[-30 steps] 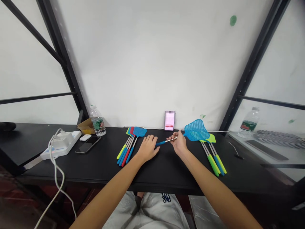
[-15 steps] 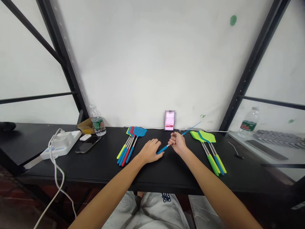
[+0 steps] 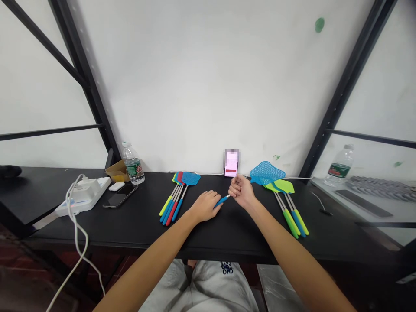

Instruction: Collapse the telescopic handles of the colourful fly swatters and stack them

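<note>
A blue fly swatter (image 3: pixel 265 172) with a blue grip and a metal rod spans between my two hands above the black table (image 3: pixel 136 221). My right hand (image 3: pixel 240 191) is closed around its rod, the mesh head sticking out to the right over a pile. My left hand (image 3: pixel 204 205) is closed on the blue grip end (image 3: pixel 222 200). A bundle of swatters (image 3: pixel 177 194) with blue, green and red handles lies to the left of my left hand. Another pile of green and blue swatters (image 3: pixel 287 201) lies to the right of my right hand.
A phone (image 3: pixel 231 164) leans upright against the white wall behind my hands. At the left stand a water bottle (image 3: pixel 133 164), a dark phone (image 3: pixel 120 196), white earbuds case (image 3: pixel 116 186) and a power strip (image 3: pixel 82 193) with a cable. Black frame posts flank the table; another bottle (image 3: pixel 339 164) stands far right.
The swatter's head turned edge-on half a second ago and now shows flat again. My two hands have drawn slightly closer together along the handle.
</note>
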Available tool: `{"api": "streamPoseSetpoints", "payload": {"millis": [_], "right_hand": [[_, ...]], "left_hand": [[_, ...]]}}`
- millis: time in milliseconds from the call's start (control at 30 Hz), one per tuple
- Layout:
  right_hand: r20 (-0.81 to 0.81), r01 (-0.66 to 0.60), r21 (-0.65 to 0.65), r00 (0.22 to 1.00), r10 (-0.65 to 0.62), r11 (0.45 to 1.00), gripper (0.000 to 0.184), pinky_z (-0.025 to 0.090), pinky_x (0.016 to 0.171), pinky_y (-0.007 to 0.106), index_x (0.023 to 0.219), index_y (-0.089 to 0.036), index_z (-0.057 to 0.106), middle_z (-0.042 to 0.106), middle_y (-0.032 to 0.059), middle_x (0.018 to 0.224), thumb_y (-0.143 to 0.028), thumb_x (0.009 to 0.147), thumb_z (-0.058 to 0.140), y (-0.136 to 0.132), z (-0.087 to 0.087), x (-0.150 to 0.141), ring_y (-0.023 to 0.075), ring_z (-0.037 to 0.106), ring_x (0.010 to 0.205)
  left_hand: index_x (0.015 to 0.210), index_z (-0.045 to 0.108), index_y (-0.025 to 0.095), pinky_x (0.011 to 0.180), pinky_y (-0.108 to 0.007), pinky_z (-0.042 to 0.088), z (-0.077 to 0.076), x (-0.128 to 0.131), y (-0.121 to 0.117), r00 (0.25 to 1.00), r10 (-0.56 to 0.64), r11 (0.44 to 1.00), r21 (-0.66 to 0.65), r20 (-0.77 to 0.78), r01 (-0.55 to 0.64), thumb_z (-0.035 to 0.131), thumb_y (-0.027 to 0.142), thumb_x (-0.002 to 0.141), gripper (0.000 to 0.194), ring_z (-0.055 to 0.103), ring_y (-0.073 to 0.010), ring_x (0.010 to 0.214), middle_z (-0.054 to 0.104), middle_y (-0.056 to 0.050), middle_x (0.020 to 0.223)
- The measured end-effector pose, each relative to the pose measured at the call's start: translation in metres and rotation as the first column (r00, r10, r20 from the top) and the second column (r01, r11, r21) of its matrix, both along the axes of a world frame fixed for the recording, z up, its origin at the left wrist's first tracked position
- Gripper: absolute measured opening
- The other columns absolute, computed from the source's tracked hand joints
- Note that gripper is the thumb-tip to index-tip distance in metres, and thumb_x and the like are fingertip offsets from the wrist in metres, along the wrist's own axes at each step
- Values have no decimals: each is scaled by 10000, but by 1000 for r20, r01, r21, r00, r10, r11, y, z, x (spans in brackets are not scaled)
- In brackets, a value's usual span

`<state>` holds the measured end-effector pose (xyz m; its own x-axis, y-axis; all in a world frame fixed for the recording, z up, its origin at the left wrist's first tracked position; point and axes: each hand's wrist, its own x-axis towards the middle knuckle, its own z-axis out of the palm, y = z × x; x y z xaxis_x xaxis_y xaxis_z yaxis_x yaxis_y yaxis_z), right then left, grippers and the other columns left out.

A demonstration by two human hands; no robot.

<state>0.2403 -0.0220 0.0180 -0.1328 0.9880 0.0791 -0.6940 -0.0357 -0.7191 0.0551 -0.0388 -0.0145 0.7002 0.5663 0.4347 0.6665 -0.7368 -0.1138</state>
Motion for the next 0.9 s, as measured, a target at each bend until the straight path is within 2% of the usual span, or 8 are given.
{"api": "streamPoseSetpoints", "payload": {"millis": [233,900], "right_hand": [[-41,-54,66,998,57,996,333,185,354,218,584,-180,500,213,-87,388,-313,889,480,3,3,8,58,128,332],[27,-54,51,998,53,997,300,197,358,213,589,-188,465,205,-92,389,-279,873,498,4,10,19,60,113,346]], "left_hand": [[884,555,184,793,-329,415,-2,0,3,1000,21,1000,24,-15,-20,384,340,978,250,543,-196,860,595,-61,891],[875,586,184,798,-328,415,0,-1,2,1000,9,1000,1,-14,-9,409,401,970,295,549,-194,870,601,-57,887]]}}
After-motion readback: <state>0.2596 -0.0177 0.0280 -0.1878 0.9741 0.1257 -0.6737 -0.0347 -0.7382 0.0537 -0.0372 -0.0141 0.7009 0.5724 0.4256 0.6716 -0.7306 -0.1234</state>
